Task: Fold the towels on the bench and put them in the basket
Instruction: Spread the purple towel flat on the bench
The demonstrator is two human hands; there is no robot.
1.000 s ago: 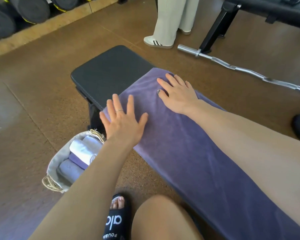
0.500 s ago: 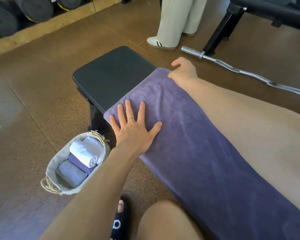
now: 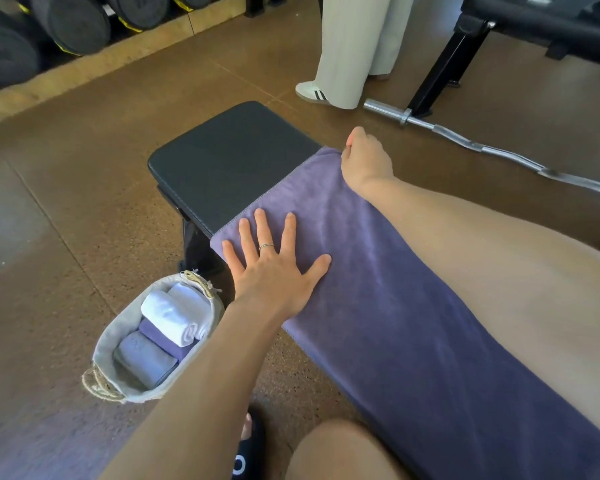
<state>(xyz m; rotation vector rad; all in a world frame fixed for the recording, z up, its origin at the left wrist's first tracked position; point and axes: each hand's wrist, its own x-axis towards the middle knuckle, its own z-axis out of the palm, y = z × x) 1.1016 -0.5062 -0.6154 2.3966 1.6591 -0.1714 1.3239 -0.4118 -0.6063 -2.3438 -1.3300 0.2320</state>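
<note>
- The purple towel's (image 3: 413, 323) far corner, at the bench's (image 3: 232, 161) far side, is now pinched by the right hand (image 3: 366, 161).
- The towel is pressed flat by the spread left hand (image 3: 274, 268); a fold is judged imminent.

The towel (image 3: 378, 323) is plain purple on a black bench (image 3: 229, 161). The pale grey basket (image 3: 118, 334) holds white and lilac rolls; the floor (image 3: 49, 220) is speckled brown.
</note>
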